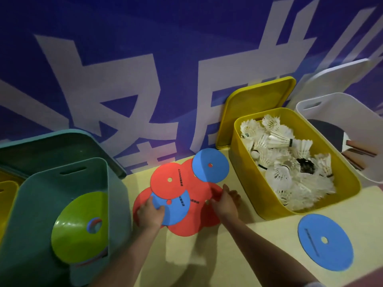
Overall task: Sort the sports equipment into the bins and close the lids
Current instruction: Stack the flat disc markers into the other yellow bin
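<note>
Teal bin (41, 204) at left, open, green disc (79, 228) leaning inside; yellow bin (248, 183) at right full of shuttlecocks (286, 162), lid (257, 106) up. Between them, overlapped red and blue flat marker discs (180, 195) on the table. My left hand (150, 214) pinches the lower blue disc (176, 208); right hand (224, 201) lies loosely spread on the red ones, gripping nothing. I'd square the stack, then lift it together into the teal bin. Stray blue disc (325, 242) sits well apart.
</note>
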Available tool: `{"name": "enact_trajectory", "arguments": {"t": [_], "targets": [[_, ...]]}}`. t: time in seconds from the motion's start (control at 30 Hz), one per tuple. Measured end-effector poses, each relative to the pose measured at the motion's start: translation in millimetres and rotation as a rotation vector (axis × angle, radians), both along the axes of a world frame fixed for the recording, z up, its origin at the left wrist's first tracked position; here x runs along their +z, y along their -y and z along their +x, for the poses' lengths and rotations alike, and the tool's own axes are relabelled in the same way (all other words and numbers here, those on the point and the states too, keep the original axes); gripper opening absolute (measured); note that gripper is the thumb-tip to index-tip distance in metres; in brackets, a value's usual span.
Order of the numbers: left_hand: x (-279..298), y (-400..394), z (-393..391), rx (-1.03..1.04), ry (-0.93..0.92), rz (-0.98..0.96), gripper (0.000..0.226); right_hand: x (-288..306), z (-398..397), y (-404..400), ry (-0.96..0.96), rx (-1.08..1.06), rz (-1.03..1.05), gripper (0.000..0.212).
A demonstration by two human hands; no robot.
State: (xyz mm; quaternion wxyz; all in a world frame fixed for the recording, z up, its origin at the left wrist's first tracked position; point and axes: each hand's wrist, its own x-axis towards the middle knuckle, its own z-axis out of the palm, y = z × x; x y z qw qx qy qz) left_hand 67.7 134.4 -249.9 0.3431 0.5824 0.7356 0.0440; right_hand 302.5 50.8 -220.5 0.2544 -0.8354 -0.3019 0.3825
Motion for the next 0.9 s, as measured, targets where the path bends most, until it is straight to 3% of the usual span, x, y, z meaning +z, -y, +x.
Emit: {"name": "enact_trajectory", "arguments": {"t": [0.13, 0.27, 0.37, 0.6, 0.7, 0.8, 0.9], "targets": [[-1, -3, 7, 0.104, 0.025, -0.003, 0.056, -6, -2, 5, -0.088, -0.022, 0.050, 0.053], [16, -1, 22, 0.285, 0.238, -0.044, 0.036, -11, -11, 10, -0.027, -0.034, 0.055, 0.058], [23, 4, 33, 0.289, 0.370, -0.066, 0.010, -15, -16, 15, 0.034, -0.051, 0.072, 0.051], [27, 13, 31, 0.324, 0.416, -0.029, 0.022, -19, -26, 29, 0.150, -0.099, 0.097, 0.025], [27, 12, 19, 0.367, 0.436, -0.045, 0.020, -15, -30, 34, 0.090, -0.133, 0.071, 0.019], [29, 12, 11, 0.355, 0.437, -0.030, 0.045, -7, -23, 37, -0.054, -0.127, 0.117, 0.009], [53, 17, 13, 0.355, 0.436, 0.030, 0.044, 11, -16, 43, -0.102, -0.124, 0.197, 0.035]]}}
